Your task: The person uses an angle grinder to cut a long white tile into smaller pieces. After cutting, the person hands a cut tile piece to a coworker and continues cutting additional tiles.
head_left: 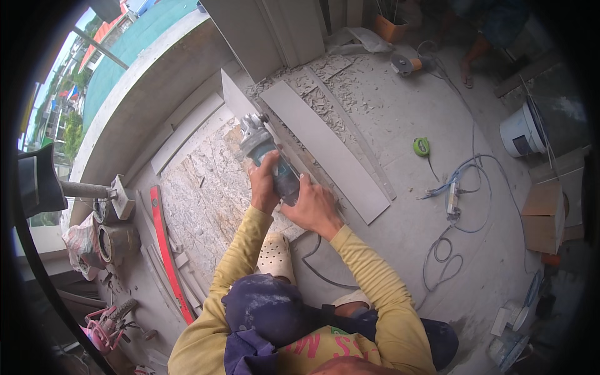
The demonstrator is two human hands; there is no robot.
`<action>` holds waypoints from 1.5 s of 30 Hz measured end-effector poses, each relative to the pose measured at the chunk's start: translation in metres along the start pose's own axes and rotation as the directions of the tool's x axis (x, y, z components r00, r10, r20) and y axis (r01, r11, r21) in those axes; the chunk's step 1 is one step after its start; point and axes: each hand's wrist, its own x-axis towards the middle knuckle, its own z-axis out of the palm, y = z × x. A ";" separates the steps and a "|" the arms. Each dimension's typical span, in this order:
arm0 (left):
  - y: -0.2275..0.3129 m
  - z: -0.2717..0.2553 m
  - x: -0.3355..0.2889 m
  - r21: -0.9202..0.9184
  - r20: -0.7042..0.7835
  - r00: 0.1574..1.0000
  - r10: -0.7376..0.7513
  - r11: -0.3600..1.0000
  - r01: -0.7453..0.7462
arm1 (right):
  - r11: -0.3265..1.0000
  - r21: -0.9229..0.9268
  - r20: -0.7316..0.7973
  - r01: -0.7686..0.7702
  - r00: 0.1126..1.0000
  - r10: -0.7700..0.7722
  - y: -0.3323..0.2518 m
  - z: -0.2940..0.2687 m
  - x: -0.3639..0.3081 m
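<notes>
An angle grinder (256, 142) with a dark teal body and metal head is in both my hands, over the work area in front of me. My left hand (265, 184) wraps its body from the left, thumb across the top. My right hand (314, 207) is closed around the rear end, where part of the body is hidden. The grinder's head points away from me, near a thin grey panel (235, 95) tilted up on edge. Right of the grinder, a long grey plank-like tile (331, 156) lies on the floor. A dusty, mottled board (199, 178) lies beneath.
Broken chips (322, 103) litter the far floor. A second grinder (407, 64), a green tape measure (421, 147), a power strip (452, 201) and looping cords lie to the right. A red level (164, 244) lies left. A bucket (520, 131) and another person's foot (466, 74) are at far right.
</notes>
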 end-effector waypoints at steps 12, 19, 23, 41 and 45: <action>0.005 -0.002 0.013 0.016 -0.007 0.999 0.054 0.998 -0.054 | 1.000 0.026 -0.023 -0.009 1.000 0.010 -0.007 -0.001 0.013; 0.017 -0.002 0.025 0.002 -0.003 1.000 0.005 1.000 -0.005 | 1.000 0.011 -0.004 -0.026 1.000 0.026 -0.015 -0.004 0.028; 0.019 -0.005 0.030 0.001 -0.010 1.000 -0.006 1.000 0.006 | 0.999 -0.006 0.018 -0.045 0.999 0.045 -0.021 -0.006 0.031; 0.017 -0.008 0.036 -0.028 -0.022 1.000 -0.014 1.000 0.013 | 0.999 -0.014 0.001 -0.040 0.999 0.040 -0.022 -0.006 0.034; 0.016 -0.003 0.031 -0.015 -0.033 0.999 0.017 1.000 -0.017 | 1.000 -0.015 -0.011 -0.025 1.000 0.025 -0.018 -0.005 0.031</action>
